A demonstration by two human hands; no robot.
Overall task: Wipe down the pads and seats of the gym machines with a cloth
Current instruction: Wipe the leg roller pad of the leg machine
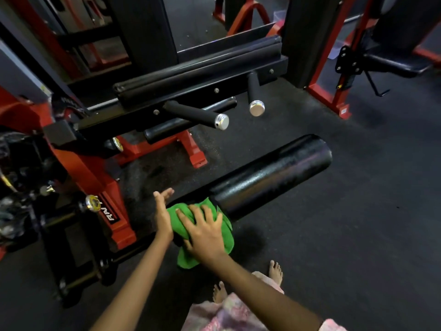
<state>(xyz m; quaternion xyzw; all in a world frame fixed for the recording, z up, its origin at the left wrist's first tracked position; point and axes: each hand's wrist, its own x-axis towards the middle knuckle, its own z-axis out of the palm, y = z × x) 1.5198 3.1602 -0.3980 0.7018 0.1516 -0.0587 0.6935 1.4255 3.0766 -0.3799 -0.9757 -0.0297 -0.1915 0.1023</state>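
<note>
Here, the right hand presses a green cloth onto the near end of a black roller pad; the left hand, fingers straight, steadies beside it. The loosely draped cloth could slide off to the floor.

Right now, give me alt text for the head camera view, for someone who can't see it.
A person's right hand presses a green cloth onto the near end of a black roller pad on a red and black gym machine. The left hand is open, beside the cloth. Two black handles stick out above; bare feet show on dark floor.
</note>
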